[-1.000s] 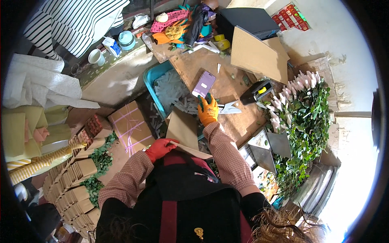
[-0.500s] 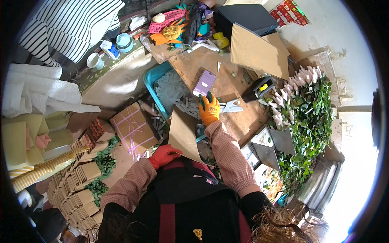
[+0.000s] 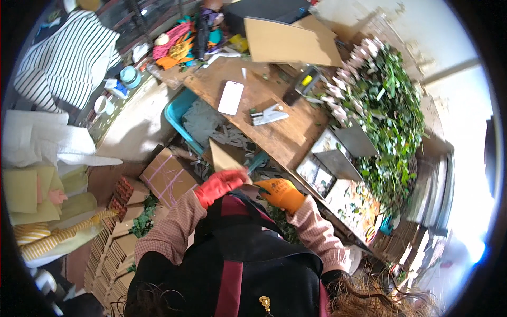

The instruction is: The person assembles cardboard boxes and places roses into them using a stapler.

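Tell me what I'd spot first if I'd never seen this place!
Probably the left grip, gloved in red, and the right grip, gloved in orange, low in the middle by some cardboard. Then the big leafy bunch with pale pink tips, at right. Next, the striped cloth, upper left, and the white-screened phone on the table.

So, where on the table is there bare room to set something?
On the wooden table, chiefly between the pale grey tool and metal plates; a smaller patch lies between smartphone and black device. Crowded: the back, by the cardboard sheet, and the right, by leafy flower stems.
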`<state>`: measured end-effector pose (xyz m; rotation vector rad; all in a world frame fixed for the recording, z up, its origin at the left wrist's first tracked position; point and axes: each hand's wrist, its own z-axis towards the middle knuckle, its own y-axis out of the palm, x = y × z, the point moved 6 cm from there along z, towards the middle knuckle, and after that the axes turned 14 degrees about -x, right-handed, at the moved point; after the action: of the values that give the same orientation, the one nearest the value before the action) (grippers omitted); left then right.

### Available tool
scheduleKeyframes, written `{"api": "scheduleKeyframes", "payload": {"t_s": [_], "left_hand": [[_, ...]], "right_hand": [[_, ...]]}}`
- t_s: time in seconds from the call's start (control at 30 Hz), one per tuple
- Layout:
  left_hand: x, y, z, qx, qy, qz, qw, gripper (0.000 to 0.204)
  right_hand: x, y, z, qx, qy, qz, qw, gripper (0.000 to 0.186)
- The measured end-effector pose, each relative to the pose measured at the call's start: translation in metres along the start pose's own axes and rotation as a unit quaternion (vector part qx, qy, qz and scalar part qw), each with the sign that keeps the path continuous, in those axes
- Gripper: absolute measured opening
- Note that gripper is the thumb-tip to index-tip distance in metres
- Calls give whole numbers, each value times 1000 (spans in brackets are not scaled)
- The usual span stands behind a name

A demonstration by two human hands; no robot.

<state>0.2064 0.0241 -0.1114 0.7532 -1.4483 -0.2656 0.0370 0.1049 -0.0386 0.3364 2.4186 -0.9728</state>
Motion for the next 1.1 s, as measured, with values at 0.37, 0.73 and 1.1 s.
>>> {"api": "scheduleKeyframes", "payload": {"t_s": [0.37,0.73,1.1], "left_hand": [[-151,-58,-5,106,-219,-183,952,42],[-146,335,46,-353,-27,600,718,57],[7,451,108,-374,112,218,894,79]], "right_hand": [[-61,97,-343,209,2,132,969,47],[-52,224,-550,436,-170,316,825,94],[-52,-38,-519,261,240,-147,924,22]]}}
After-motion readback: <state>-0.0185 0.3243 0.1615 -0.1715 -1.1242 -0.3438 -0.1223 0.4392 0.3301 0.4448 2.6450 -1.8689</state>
